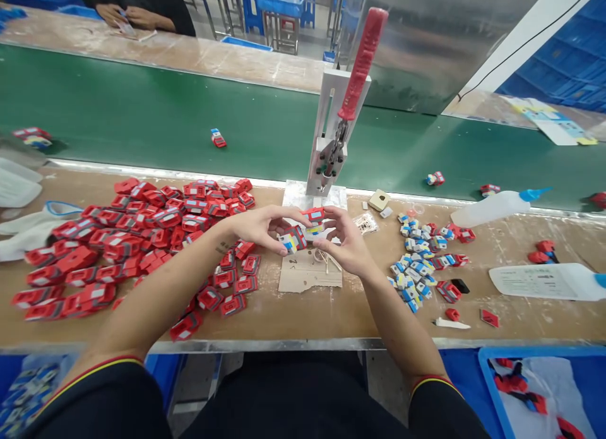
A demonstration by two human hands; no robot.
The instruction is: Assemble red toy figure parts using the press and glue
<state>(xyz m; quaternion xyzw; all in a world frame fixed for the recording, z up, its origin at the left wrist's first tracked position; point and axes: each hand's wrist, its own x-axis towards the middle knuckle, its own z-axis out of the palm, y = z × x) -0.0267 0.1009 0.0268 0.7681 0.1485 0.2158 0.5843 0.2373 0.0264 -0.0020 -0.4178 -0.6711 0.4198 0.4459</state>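
Observation:
My left hand is closed on a small toy car with red, grey, white, blue and yellow parts. In the fingers of my right hand is a second toy car, red on top with a yellow and white part below. The two pieces are close together, and fingers hide parts of both. Beneath them lies a torn cardboard piece. A big pile of red car bodies spreads to the left. To the right is a heap of white, blue and yellow parts.
A toggle press with a red handle rises just beyond my hands. Behind it runs a green conveyor belt carrying a few toy cars. Plastic bottles lie at right, a blue bin below. Across the belt, another person's hands work.

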